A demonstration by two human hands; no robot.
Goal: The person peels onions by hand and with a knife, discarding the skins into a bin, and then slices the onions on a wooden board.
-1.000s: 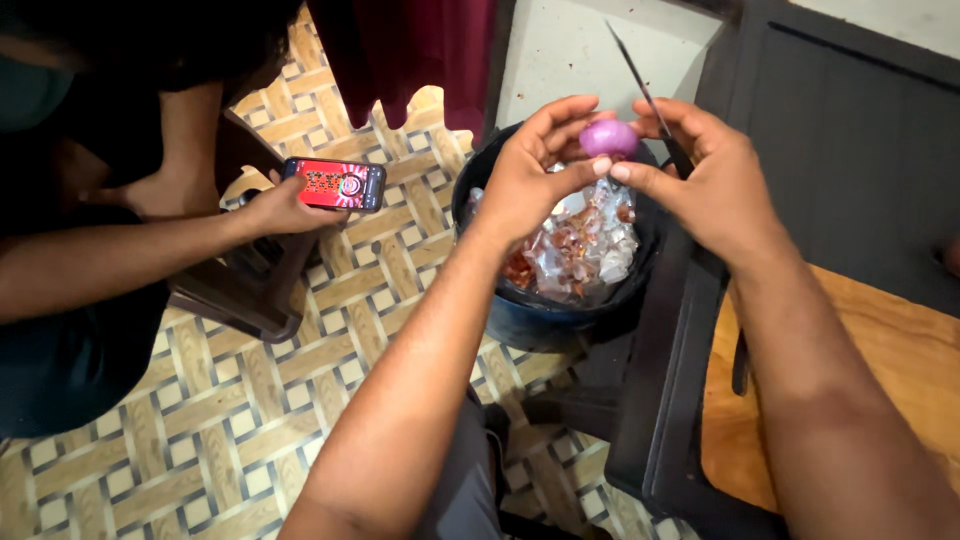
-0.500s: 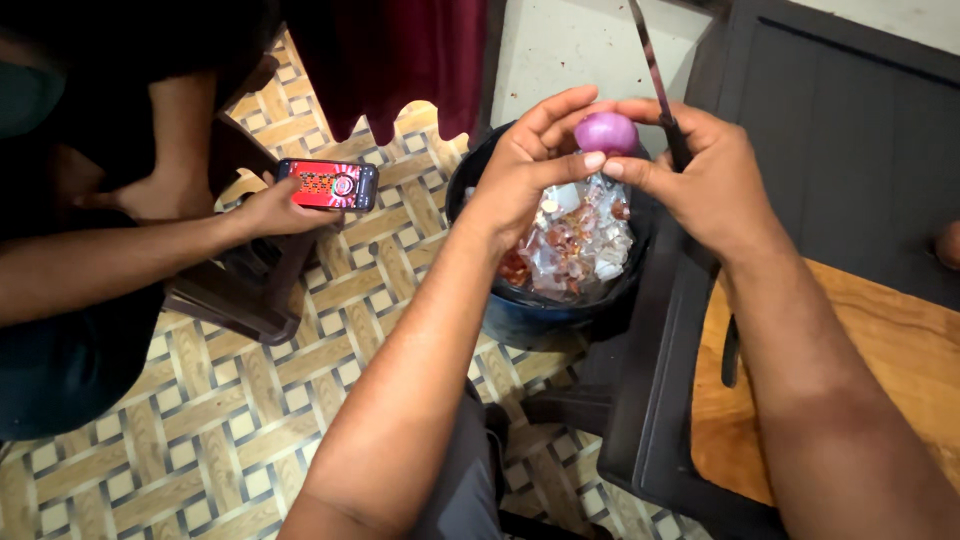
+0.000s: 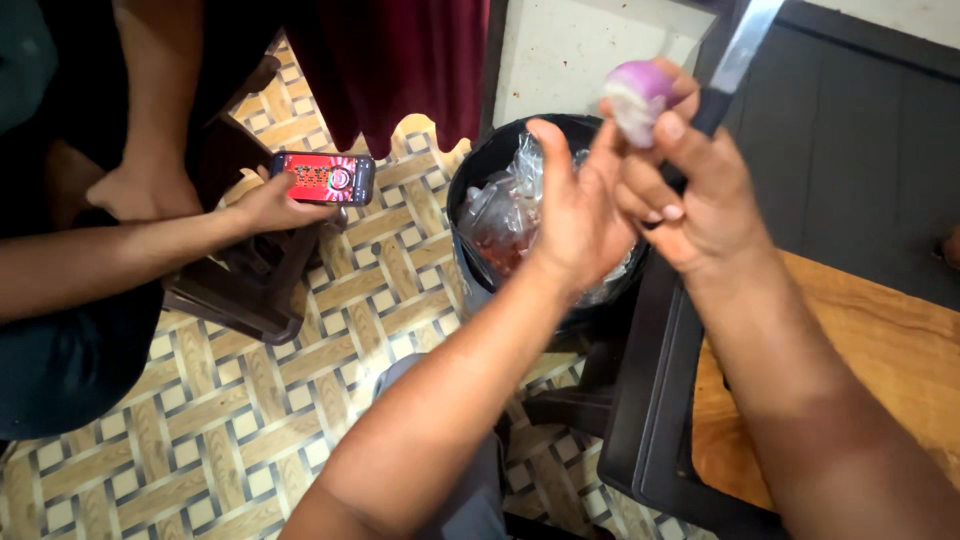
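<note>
My right hand [image 3: 705,200] grips the round purple onion [image 3: 640,95] and a long steel knife [image 3: 738,55]. My left hand [image 3: 575,205] is open, fingers touching the onion. Both are above the black round bin [image 3: 480,180].

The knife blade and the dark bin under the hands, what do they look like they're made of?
The knife blade looks like bare metal: flat, pale grey, with a dull sheen. The bin appears to be black moulded plastic, smooth and slightly glossy at the rim, lined with crinkled clear plastic bags.

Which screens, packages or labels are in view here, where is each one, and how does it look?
Phone: held by another person's hand, left of the bin; flat rectangle, dark case, bright red screen.
Plastic wrappers: inside the black bin; clear, crumpled, with reddish scraps.
No labels or signs.
</note>
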